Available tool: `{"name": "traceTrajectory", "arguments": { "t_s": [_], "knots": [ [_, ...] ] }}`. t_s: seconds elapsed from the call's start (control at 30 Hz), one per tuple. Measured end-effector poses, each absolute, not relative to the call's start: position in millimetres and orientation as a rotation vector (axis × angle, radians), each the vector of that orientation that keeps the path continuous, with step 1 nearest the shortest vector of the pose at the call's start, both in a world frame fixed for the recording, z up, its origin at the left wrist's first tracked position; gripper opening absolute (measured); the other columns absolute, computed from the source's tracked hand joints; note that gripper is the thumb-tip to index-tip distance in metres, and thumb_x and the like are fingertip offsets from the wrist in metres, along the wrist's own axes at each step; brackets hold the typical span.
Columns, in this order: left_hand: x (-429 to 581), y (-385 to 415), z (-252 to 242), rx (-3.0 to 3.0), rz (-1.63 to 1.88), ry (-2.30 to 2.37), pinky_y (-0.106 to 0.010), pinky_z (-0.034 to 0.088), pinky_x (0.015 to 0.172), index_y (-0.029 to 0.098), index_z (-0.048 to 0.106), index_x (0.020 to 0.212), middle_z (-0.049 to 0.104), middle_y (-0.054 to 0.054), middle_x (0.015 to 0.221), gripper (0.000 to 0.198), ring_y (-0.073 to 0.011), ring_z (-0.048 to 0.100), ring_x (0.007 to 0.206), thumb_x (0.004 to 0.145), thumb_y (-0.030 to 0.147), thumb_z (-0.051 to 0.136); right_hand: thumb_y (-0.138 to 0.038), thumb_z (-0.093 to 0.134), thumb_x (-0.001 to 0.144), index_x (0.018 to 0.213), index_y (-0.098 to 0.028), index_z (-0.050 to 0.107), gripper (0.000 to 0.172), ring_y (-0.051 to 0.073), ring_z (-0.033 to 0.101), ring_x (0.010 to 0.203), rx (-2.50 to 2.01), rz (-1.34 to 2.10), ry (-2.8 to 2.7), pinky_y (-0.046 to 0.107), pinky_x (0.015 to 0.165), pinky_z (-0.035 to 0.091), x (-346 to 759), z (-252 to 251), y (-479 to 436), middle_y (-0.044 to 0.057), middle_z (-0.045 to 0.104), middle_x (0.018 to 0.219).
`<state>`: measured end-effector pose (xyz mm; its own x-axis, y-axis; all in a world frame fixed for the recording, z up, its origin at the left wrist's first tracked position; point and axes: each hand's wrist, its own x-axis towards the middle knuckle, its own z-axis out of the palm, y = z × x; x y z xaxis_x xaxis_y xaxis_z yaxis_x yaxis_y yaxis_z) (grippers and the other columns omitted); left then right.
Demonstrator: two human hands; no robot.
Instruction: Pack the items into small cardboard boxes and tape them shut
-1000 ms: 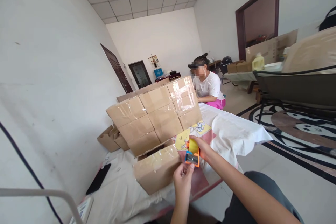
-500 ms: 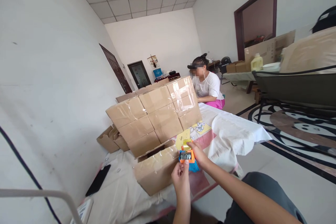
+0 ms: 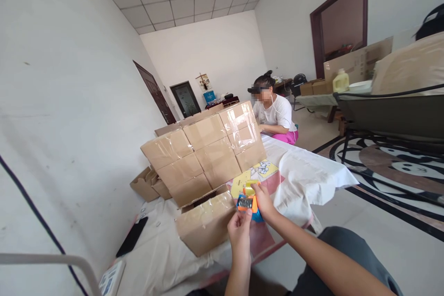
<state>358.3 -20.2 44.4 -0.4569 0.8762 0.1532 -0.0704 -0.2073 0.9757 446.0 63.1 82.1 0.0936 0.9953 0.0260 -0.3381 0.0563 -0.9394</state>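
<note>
Both my hands are at a blue-and-orange tape dispenser [image 3: 247, 203] with a yellowish roll at its far end. My right hand [image 3: 262, 197] is wrapped round it from the right, its thumb by the yellow part. On the near side, my left hand [image 3: 239, 223] is closed, its thumb and finger pinched at the dispenser's orange edge. What lies between those fingertips is too small to make out. Just left of my hands stands an open cardboard box [image 3: 206, 224]. A stack of taped cardboard boxes [image 3: 208, 145] rises behind it.
A cloth-covered table [image 3: 149, 259] bears the boxes. A black flat object [image 3: 132, 237] and opened cartons [image 3: 144, 184] lie at left. Across the table sits another person [image 3: 275, 113] in a white shirt. A folding bed frame [image 3: 388, 115] stands at right.
The dispenser has tilted slightly in my hands, and less of its blue underside shows. My right hand has shifted a little to the right and upward. The boxes stay put.
</note>
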Motion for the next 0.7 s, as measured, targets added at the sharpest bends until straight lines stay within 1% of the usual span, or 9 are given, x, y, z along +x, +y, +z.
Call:
{"name": "traceTrajectory", "arguments": {
  "t_s": [0.1, 0.2, 0.33, 0.43, 0.53, 0.6, 0.7],
  "knots": [
    [362.1, -24.3, 51.2, 0.978, 1.736, 1.332, -0.023, 0.026, 0.054, 0.020, 0.040, 0.058, 0.030, 0.006, 0.058, 0.064, -0.0082, 0.026, 0.058, 0.065, 0.069, 0.080, -0.046, 0.060, 0.071, 0.060, -0.023, 0.046, 0.029, 0.017, 0.047, 0.065, -0.992, 1.217, -0.930, 0.030, 0.063, 0.038, 449.8, 82.3, 65.0, -0.002, 0.050, 0.062],
    [363.6, -26.3, 54.1, 0.936, 1.708, 1.320, -0.022, 0.025, 0.051, 0.021, 0.037, 0.057, 0.030, 0.007, 0.056, 0.066, -0.0071, 0.025, 0.055, 0.060, 0.069, 0.082, -0.048, 0.059, 0.071, 0.059, -0.024, 0.042, 0.032, 0.016, 0.044, 0.062, -1.000, 1.170, -0.966, 0.031, 0.061, 0.037, 452.1, 81.9, 68.0, -0.004, 0.044, 0.060],
    [363.9, -26.5, 52.9, 0.869, 1.736, 1.337, -0.022, 0.024, 0.049, 0.020, 0.038, 0.054, 0.032, 0.007, 0.052, 0.066, -0.0065, 0.025, 0.053, 0.055, 0.067, 0.086, -0.053, 0.058, 0.069, 0.058, -0.024, 0.037, 0.038, 0.015, 0.041, 0.063, -0.991, 1.064, -1.022, 0.031, 0.062, 0.034, 454.8, 84.4, 71.6, -0.005, 0.041, 0.060],
    [364.1, -26.5, 51.6, 0.882, 1.752, 1.330, -0.022, 0.024, 0.050, 0.020, 0.039, 0.054, 0.031, 0.007, 0.053, 0.065, -0.0066, 0.025, 0.055, 0.055, 0.065, 0.086, -0.055, 0.057, 0.069, 0.058, -0.025, 0.034, 0.040, 0.014, 0.039, 0.063, -0.993, 0.999, -1.048, 0.031, 0.062, 0.032, 455.9, 86.3, 72.9, -0.005, 0.039, 0.060],
    [364.1, -26.4, 49.8, 0.899, 1.763, 1.336, -0.022, 0.024, 0.051, 0.020, 0.039, 0.055, 0.031, 0.007, 0.054, 0.065, -0.0070, 0.025, 0.055, 0.059, 0.066, 0.084, -0.055, 0.054, 0.071, 0.059, -0.025, 0.032, 0.039, 0.015, 0.039, 0.062, -1.005, 0.986, -1.066, 0.031, 0.061, 0.032, 455.1, 84.5, 73.9, -0.005, 0.037, 0.059],
    [363.6, -25.9, 48.1, 0.905, 1.771, 1.337, -0.022, 0.025, 0.051, 0.020, 0.039, 0.055, 0.031, 0.007, 0.054, 0.064, -0.0074, 0.025, 0.055, 0.061, 0.066, 0.083, -0.054, 0.053, 0.072, 0.059, -0.025, 0.033, 0.037, 0.015, 0.041, 0.063, -1.017, 0.979, -1.074, 0.031, 0.061, 0.033, 454.1, 81.3, 75.3, -0.004, 0.038, 0.059],
    [362.5, -25.1, 45.9, 0.915, 1.756, 1.338, -0.023, 0.025, 0.051, 0.021, 0.038, 0.054, 0.030, 0.007, 0.055, 0.065, -0.0078, 0.025, 0.056, 0.059, 0.066, 0.084, -0.054, 0.054, 0.073, 0.060, -0.025, 0.036, 0.036, 0.017, 0.043, 0.064, -1.027, 0.956, -1.090, 0.032, 0.062, 0.035, 452.8, 76.0, 78.6, -0.003, 0.043, 0.060]
  ]
}}
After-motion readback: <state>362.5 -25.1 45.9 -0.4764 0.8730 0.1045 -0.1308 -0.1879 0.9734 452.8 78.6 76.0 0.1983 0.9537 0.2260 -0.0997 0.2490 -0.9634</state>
